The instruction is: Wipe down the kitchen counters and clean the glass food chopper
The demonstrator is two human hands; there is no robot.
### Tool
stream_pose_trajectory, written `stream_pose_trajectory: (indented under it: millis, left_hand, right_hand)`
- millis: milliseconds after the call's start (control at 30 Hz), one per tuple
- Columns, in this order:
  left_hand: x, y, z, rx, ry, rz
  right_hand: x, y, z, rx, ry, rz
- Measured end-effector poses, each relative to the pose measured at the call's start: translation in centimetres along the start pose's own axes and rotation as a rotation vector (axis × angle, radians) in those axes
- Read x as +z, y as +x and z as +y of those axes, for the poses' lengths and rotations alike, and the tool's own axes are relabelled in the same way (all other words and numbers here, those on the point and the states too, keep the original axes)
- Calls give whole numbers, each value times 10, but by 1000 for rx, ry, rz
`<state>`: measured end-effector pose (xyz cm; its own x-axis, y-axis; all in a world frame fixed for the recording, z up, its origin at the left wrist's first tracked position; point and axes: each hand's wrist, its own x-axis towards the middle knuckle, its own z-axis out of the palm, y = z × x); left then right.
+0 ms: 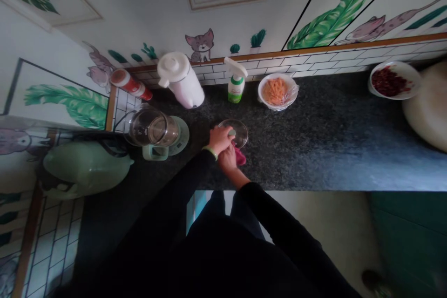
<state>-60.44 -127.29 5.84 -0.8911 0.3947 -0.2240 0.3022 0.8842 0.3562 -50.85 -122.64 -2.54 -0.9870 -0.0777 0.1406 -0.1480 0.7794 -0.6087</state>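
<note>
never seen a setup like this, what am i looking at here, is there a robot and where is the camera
There's no robot here: these are a person's two bare hands. The single picture comes from a camera worn on that person's head, looking forward and down, so you see their dark sleeves reaching over a dark countertop.

The left hand, with a band at the wrist, is at the knob of a round clear lid; how firmly it grips is hard to tell. The right hand, close against it, holds a red cloth.

Behind them stand a white jug, a spray bottle and a bowl of orange food. A glass pitcher is to the left.
</note>
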Motion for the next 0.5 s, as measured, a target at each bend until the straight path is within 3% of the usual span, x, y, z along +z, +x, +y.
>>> stream_pose_trajectory:
  millis: [100, 267, 367, 500]
  left_hand:
    - [-3, -2, 3, -24, 55, 29]
    - [-3, -3, 2, -18, 79, 21]
    - [-1, -3, 0, -8, 79, 27]
    - [2, -6, 0, -5, 65, 47]
  right_hand:
    - [0, 12, 3, -28, 0, -82]
    - [-28, -37, 38, -144, -13, -121]
    - [-46, -60, 59, -105, -30, -87]
    - [-68, -65, 76, -38, -14, -10]
